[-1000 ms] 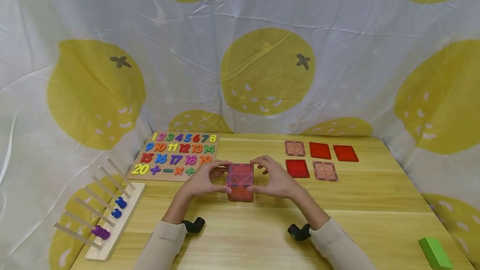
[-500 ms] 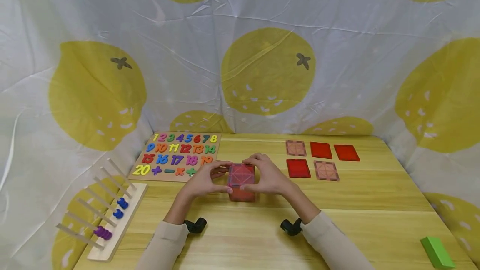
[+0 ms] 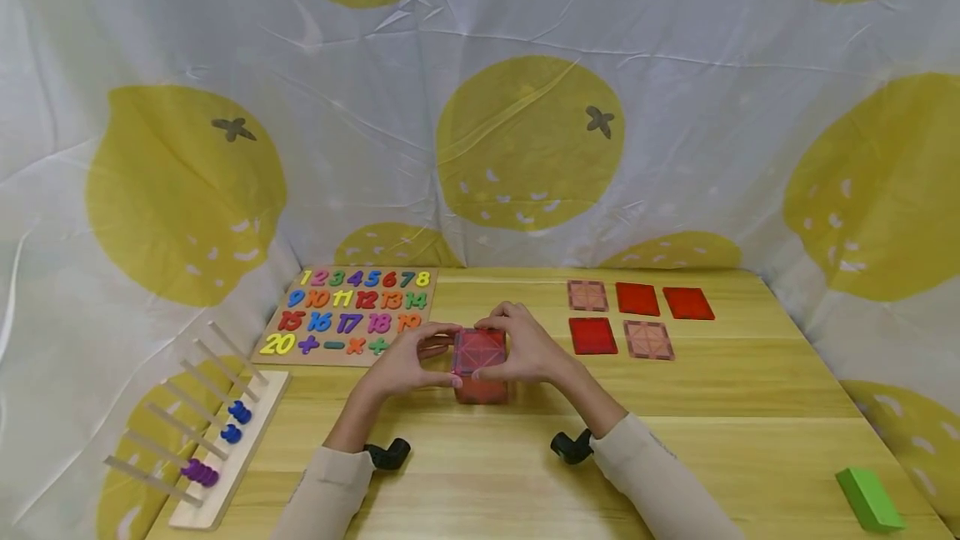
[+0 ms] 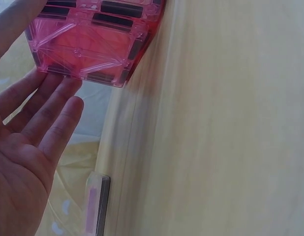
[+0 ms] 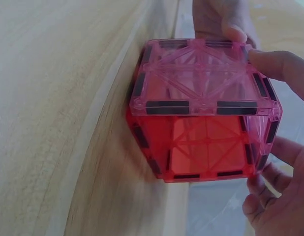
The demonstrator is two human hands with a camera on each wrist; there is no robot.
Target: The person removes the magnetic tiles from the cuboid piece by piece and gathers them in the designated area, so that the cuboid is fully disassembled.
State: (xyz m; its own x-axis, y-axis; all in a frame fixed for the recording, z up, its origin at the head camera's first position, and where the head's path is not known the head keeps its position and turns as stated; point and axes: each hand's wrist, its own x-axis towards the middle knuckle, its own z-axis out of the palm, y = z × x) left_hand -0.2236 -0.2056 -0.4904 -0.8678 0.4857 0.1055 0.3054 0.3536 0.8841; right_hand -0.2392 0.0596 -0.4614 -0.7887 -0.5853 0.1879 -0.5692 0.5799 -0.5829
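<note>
A small box of translucent pink and red magnetic tiles (image 3: 481,353) stands on the table mid-view, its top pink and its front red. My left hand (image 3: 403,361) holds its left side, thumb at the front upper edge and fingers behind. From the right, my right hand (image 3: 525,347) grips the top, thumb in front and index finger at the back edge. In the right wrist view the box (image 5: 201,78) shows a pink top tile and a red wall low down; fingertips of both hands are at its edges. The left wrist view shows fingers (image 4: 63,123) against a pink side tile.
Several flat tiles, red (image 3: 593,336) and pink (image 3: 649,340), lie at the back right. A number board (image 3: 330,354) lies behind my left hand. A peg stand with beads (image 3: 225,486) is at the left, a green block (image 3: 870,498) at the front right. A patterned cloth (image 3: 360,148) hangs behind.
My right hand has moved left, from the box's right edge to further over its top. The left hand keeps its hold. The box and the loose tiles stay in place.
</note>
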